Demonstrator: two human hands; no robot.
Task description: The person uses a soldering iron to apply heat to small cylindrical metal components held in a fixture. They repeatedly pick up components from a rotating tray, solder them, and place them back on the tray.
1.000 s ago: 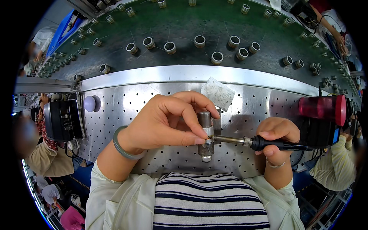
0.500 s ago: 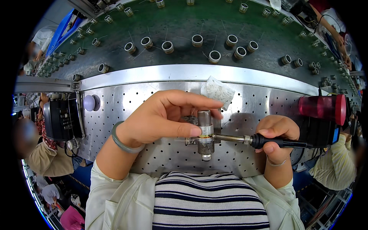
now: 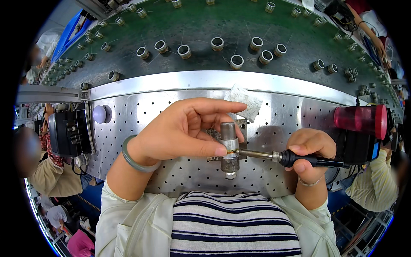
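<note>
A silver metal ring with a coppery band point(image 3: 231, 145) sits around a metal post point(image 3: 228, 129) with a rounded lower end, over the perforated steel bench. My left hand point(image 3: 182, 130) grips the ring's left side, its thumb pressed by the band. Its index finger is stretched out above the post, and the other fingers curl behind it. My right hand point(image 3: 311, 150) is closed around the black handle of a soldering iron point(image 3: 261, 154). The iron's metal tip meets the right side of the band.
A green conveyor belt point(image 3: 197, 25) beyond the bench carries several metal rings with thin wires. A stained white cloth point(image 3: 252, 105) lies behind my left hand. A purple knob point(image 3: 99, 114) is at left, a red translucent container point(image 3: 359, 123) at right. Other people sit on both sides.
My left index finger has lifted away from the post, and the thumb has slid slightly down along the ring. The rings on the belt have shifted slightly left. The iron stays at the band.
</note>
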